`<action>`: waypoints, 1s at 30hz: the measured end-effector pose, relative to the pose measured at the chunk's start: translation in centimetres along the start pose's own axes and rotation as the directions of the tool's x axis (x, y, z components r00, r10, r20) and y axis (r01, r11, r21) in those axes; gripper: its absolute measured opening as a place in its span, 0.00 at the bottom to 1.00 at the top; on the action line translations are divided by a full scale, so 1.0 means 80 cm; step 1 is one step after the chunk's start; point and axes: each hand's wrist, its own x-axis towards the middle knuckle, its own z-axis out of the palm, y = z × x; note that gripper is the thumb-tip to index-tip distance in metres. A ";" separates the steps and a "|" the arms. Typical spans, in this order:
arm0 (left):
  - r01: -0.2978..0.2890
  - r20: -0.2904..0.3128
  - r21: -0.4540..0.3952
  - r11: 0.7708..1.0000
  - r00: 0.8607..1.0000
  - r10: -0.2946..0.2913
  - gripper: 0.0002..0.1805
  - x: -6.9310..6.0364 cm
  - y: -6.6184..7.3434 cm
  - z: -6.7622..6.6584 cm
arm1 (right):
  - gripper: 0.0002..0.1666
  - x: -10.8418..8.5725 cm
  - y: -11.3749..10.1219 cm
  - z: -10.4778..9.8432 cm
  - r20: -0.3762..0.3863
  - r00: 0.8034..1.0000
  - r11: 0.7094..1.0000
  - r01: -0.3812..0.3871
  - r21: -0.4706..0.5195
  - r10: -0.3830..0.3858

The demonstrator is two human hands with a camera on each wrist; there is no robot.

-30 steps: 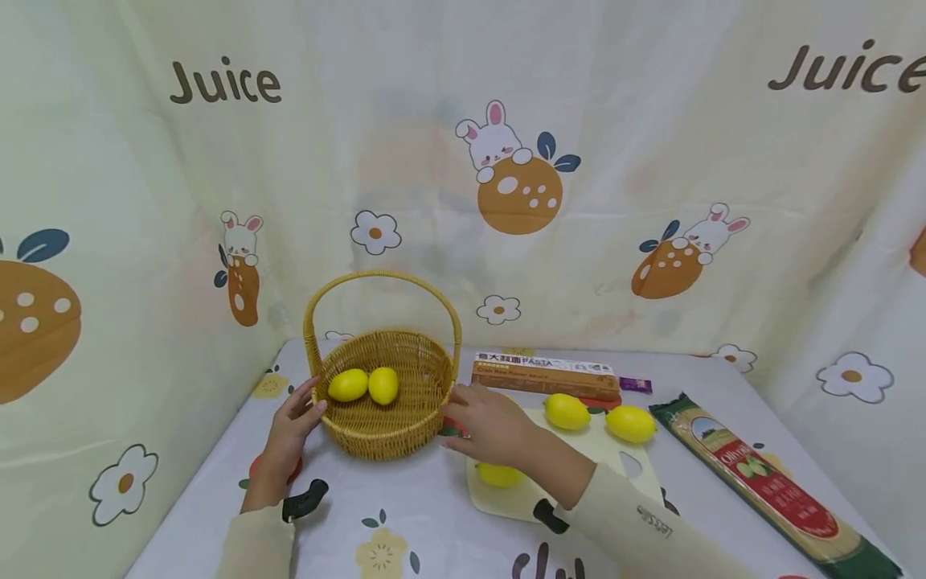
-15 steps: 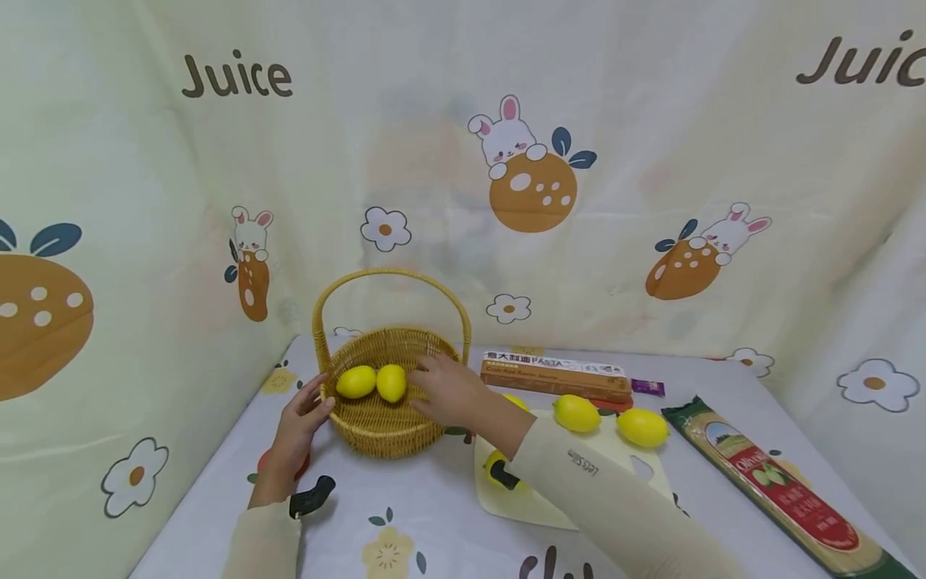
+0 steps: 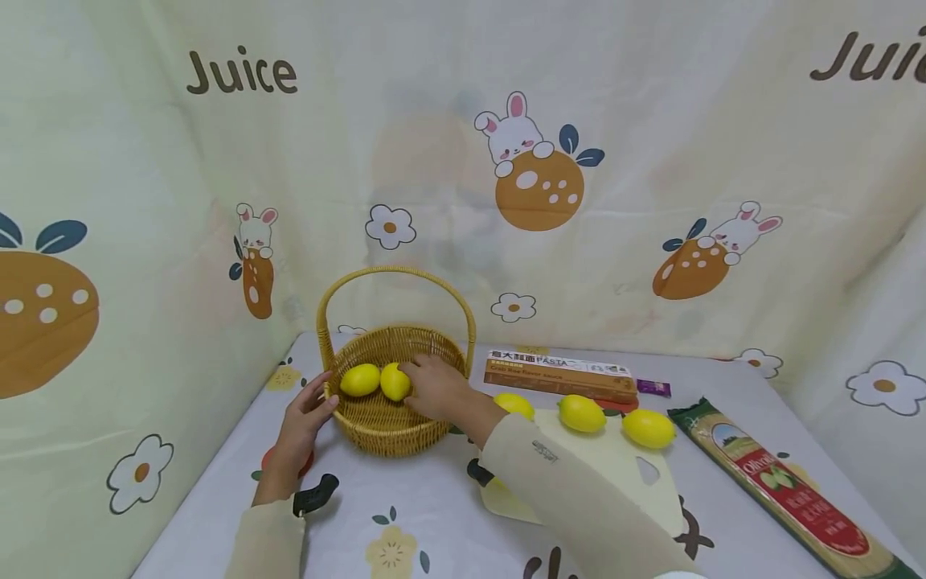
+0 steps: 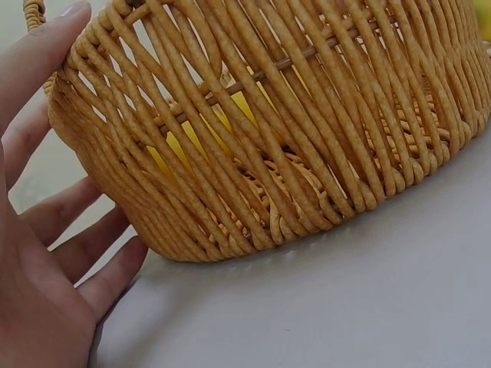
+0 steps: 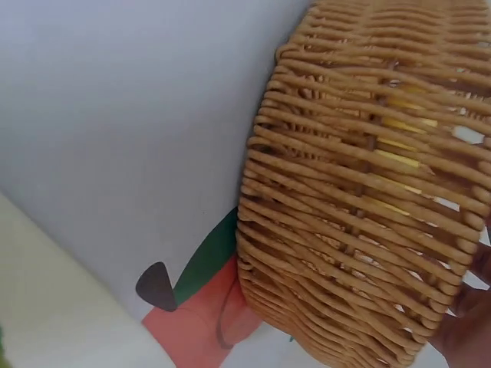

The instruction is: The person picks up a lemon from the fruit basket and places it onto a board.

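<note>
Fingers of the right hand touch a lemon in the wicker basket, left of centre; gripping or not, I cannot tell. The left hand, fingers wide, touches its wall. Lower right, a sleeve hides part of the cutting board.

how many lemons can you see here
6: two lemons in the basket, three more along the board's far edge, and one mostly hidden behind the right sleeve, only a yellow sliver showing. Others could be hidden.
</note>
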 end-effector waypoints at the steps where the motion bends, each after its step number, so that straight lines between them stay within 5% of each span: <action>1: -0.005 -0.004 0.000 1.000 1.000 0.005 0.33 0.000 0.000 0.000 | 0.35 0.003 0.001 0.002 0.003 1.000 1.000 -0.003 0.004 0.003; 11: -0.010 -0.019 0.009 1.000 1.000 0.010 0.34 0.004 -0.003 -0.001 | 0.41 0.033 0.000 0.017 0.043 0.999 0.992 -0.033 0.124 0.028; 23: 0.005 -0.010 0.004 1.000 1.000 -0.005 0.35 0.003 -0.002 -0.001 | 0.50 0.049 -0.004 0.034 0.084 0.994 0.997 0.073 0.018 -0.074; 30: -0.021 -0.013 -0.016 1.000 1.000 0.021 0.33 0.000 0.000 0.002 | 0.51 0.052 -0.004 0.039 0.094 0.993 0.995 0.068 0.068 -0.075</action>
